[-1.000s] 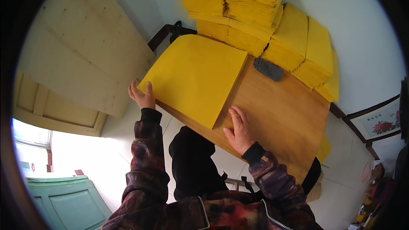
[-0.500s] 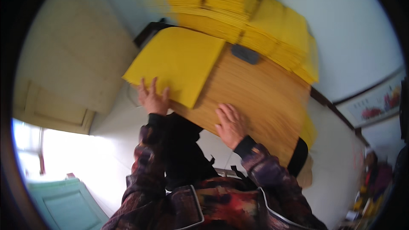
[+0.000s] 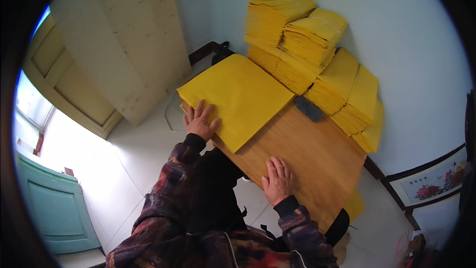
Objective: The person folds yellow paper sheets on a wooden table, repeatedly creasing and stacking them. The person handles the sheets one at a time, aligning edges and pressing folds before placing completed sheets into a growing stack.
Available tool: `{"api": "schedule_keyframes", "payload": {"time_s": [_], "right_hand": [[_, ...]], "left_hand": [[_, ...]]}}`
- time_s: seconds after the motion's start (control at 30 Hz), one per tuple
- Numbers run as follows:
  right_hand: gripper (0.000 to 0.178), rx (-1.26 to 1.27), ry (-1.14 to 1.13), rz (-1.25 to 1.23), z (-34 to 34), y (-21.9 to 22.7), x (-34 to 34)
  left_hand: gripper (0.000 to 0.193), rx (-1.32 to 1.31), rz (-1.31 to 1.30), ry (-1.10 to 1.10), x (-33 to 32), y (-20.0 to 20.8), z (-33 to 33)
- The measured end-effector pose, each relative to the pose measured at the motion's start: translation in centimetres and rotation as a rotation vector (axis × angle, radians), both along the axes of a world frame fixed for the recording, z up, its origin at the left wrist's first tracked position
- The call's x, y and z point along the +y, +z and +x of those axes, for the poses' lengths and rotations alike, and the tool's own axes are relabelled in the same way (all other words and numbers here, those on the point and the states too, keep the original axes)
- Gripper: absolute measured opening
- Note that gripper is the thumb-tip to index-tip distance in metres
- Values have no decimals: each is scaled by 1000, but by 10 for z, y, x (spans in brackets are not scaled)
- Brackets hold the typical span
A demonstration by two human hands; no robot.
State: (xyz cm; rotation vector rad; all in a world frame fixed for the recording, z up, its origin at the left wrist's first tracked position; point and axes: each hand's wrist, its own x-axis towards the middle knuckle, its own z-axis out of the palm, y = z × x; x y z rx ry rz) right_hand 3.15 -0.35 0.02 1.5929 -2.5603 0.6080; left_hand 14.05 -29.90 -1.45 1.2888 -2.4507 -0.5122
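My left hand point(image 3: 202, 120) rests with spread fingers on the near left edge of a stack of yellow sheets point(image 3: 238, 97), which may be paper or envelopes. The stack lies on the left part of a wooden table point(image 3: 307, 159). My right hand point(image 3: 279, 181) lies flat on the bare wood near the front edge, apart from the stack, its fingers stretched out and holding nothing. Beyond the stack's right corner a dark grey pad-like object point(image 3: 308, 108) sits on the table.
Tall tied bundles of yellow sheets point(image 3: 292, 30) are piled behind the table against the wall. A pale wooden board point(image 3: 124, 39) leans at the left. At the lower left is a green door panel point(image 3: 57, 208). A framed flower picture point(image 3: 431, 176) stands at the right.
The whole view has shifted and turned, so the table and bundles appear lower and further right. Both hands keep their places, the left on the stack and the right on the wood.
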Motion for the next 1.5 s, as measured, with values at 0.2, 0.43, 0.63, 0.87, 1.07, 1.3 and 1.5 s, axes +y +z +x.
{"api": "schedule_keyframes", "payload": {"time_s": [0.2,0.43,0.63,0.87,1.07,1.3,1.5], "right_hand": [[56,-18,12,-6,0,4,-1],[52,-27,5,-26,1,2,-1],[52,-50,-6,-46,1,-3,0],[50,-21,20,-77,0,0,6],[46,-258,-46,-158,-62,-8,-7],[49,169,-249,-62,-177,-1,-70],[46,256,-423,247,-187,-2,-94]], "left_hand": [[55,24,-20,-42,-6,-4,1],[56,15,-62,1,-5,-11,-6],[56,6,-20,27,-5,-7,-9],[57,5,-24,64,-9,-8,-11],[55,39,-111,61,-8,-16,-11],[54,186,-199,79,-1,-22,-10],[52,221,-215,63,0,-21,-10]]}}
